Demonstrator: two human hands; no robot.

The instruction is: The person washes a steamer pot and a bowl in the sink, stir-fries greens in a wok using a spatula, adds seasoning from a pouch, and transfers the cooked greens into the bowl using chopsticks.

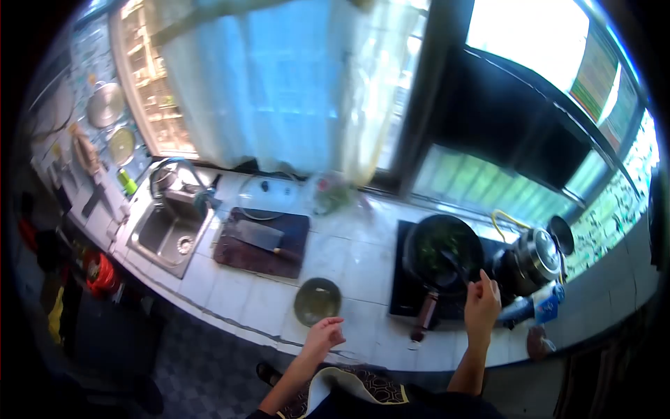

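My right hand (483,302) is closed at the right rim of a dark wok (423,241), around the handle end of a dark cooking spatula (453,264). The spatula's head reaches into the chopped greens (441,246) in the wok; its handle is partly hidden by my fingers. My left hand (325,336) hovers by the near rim of a greenish bowl (317,302), fingers loosely bent and apart, with nothing visible in it. Whether it touches the bowl I cannot tell. The wok sits on a black stove (400,293), its long handle (426,314) pointing toward me.
Left of the bowl, a cleaver (257,235) lies on a dark cutting board (234,257). A steel sink (155,234) is farther left. A lidded pot (539,255) stands right of the wok. Bagged vegetables (333,197) lie near the window. The counter's front edge (241,327) curves before me.
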